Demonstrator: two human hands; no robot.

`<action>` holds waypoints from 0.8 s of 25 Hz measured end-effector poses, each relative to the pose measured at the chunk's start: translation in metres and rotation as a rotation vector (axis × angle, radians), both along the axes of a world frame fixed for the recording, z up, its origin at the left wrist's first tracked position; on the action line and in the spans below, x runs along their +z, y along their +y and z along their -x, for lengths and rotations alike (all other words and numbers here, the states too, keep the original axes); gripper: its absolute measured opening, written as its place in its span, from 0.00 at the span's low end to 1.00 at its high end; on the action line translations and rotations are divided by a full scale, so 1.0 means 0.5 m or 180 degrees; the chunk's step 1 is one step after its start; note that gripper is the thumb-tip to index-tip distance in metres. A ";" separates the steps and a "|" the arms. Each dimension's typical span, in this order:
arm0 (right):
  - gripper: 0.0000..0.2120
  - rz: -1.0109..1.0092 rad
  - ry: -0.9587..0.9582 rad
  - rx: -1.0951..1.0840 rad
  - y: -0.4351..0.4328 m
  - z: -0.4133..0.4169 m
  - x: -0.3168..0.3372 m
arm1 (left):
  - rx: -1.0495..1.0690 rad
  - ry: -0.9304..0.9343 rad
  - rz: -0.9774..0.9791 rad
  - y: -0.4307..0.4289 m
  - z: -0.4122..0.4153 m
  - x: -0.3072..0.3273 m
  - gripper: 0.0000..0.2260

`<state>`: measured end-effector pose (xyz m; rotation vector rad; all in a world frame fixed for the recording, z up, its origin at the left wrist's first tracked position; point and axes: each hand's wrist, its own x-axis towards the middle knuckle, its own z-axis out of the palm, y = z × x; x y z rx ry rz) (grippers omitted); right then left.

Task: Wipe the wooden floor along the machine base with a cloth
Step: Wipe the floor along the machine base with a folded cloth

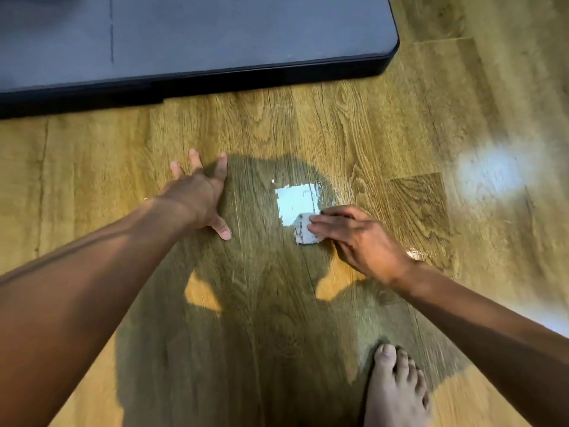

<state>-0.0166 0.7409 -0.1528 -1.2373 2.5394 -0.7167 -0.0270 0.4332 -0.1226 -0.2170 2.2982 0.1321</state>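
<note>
A small folded white cloth [303,232], smudged dark on its left edge, lies on the wooden floor [308,134]. My right hand [360,238] presses down on it with the fingers flat over its right part. My left hand [201,195] rests flat on the floor to the left, fingers spread, holding nothing. The dark machine base [215,44] with a black rim runs across the top of the view, well beyond both hands. A bright square light reflection [295,200] shines on the wet-looking floor just above the cloth.
My bare foot [394,389] stands on the floor at the bottom right. A round glare patch [489,174] lies on the planks at the right. My shadow covers the floor between my arms.
</note>
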 end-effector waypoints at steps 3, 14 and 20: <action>0.27 0.0310 -0.0191 -0.0199 0.006 -0.063 -0.006 | -0.0012 0.0009 -0.0024 -0.001 -0.002 -0.001 0.66; 0.17 0.0110 0.0036 -0.0104 -0.060 0.041 -0.034 | -0.0088 0.0052 0.0003 -0.002 0.000 -0.006 0.66; 0.22 0.0224 0.0054 0.0546 -0.082 0.115 -0.031 | -0.0016 0.0011 0.0001 0.009 0.004 -0.007 0.65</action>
